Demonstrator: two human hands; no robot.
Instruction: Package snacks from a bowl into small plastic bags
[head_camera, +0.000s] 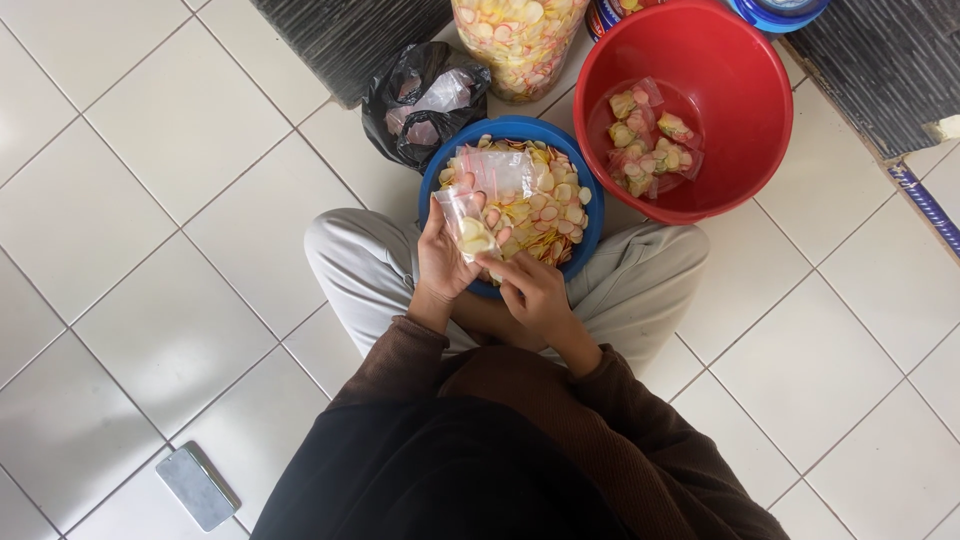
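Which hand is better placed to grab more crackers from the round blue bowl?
Probably the right hand: its fingers look free and sit over the round blue bowl of crackers, while the left hand holds the small clear plastic bag.

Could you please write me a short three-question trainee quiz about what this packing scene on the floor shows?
1. True or false: the red basin holds filled packets.
2. Which hand holds the small clear bag: A left hand, B right hand?
3. Fill in: the loose crackers lie in a ____ bowl.

Key: 1 true; 2 A; 3 blue.
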